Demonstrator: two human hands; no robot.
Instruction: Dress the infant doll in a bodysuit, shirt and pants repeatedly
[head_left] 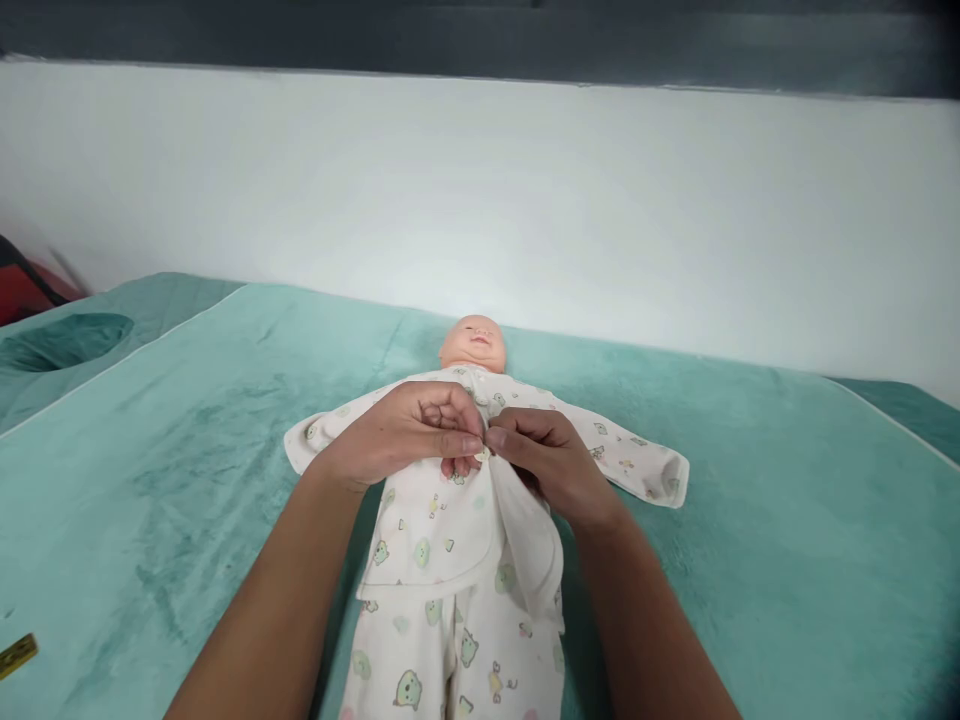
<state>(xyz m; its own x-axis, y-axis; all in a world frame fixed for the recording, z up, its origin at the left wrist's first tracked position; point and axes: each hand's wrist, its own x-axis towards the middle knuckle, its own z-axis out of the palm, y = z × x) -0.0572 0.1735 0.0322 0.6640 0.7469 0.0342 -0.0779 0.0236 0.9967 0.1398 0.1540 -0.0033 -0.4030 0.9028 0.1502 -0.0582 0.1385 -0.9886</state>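
Observation:
A baby doll (474, 342) lies on its back, its head toward the wall. It wears a white printed jacket (431, 535) with long sleeves spread to both sides, and matching trousers (409, 670). My left hand (416, 430) pinches the jacket's front edge at chest height, thumb against the fingers, beside a small pale button (482, 454). Right next to it, my right hand (551, 450) is closed on the other front edge. Below my hands the right front panel (532, 540) hangs folded open, showing its plain inner side. The fingertips partly hide the fastening.
A teal plush cover (787, 520) lies under the doll, with a face hole (67, 340) at the far left. Behind stands a white wall (480, 200). A yellow strip (16, 655) is at the lower left, and a red and black object (26, 285) at the left edge.

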